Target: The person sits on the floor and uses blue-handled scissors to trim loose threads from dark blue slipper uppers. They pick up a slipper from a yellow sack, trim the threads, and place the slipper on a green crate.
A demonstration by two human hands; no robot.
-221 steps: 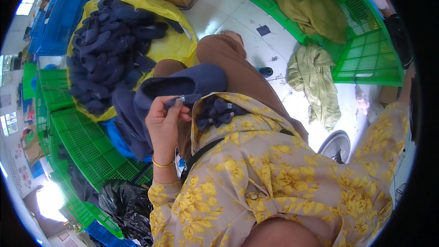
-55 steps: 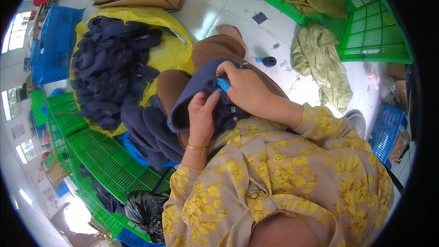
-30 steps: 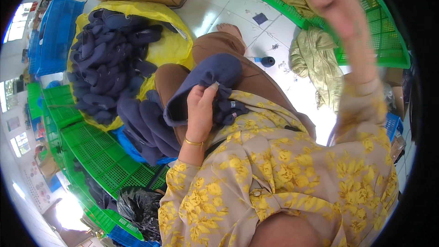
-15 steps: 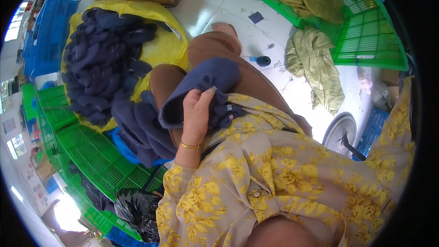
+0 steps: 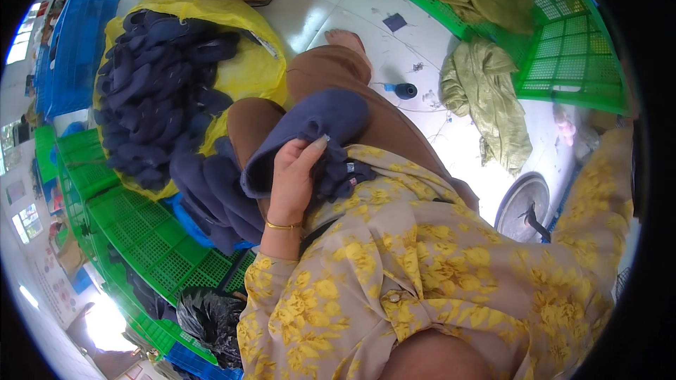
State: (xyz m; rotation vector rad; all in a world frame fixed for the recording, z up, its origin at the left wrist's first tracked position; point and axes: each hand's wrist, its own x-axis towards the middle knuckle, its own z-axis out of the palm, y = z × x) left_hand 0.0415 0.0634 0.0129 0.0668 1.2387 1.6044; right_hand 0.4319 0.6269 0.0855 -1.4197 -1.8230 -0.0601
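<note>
A navy, cap-shaped fabric piece point(image 5: 327, 111) lies across my lap, its rounded end on my thigh and its open edge facing left. My left hand point(image 5: 292, 169) pinches its gathered edge between thumb and fingers. Just right of that hand, bunched navy cloth point(image 5: 343, 177) with small pale tags rests against my shirt. More navy pieces point(image 5: 215, 197) hang in a stack beside my left knee. My right sleeve point(image 5: 595, 197) reaches out at the right side, and the hand beyond it is out of the picture.
A yellow sack point(image 5: 260, 74) heaped with navy pieces point(image 5: 158, 91) stands at the left. Green crates point(image 5: 151, 236) line the left side, another green crate point(image 5: 570, 56) the far right. A dark thread spool point(image 5: 405, 91), olive cloth point(image 5: 486, 98) and a round metal pedestal base point(image 5: 521, 204) are on the floor.
My right sleeve has swung inward and lower at the right side. The left hand keeps its pinch on the navy piece, shifting only slightly left.
</note>
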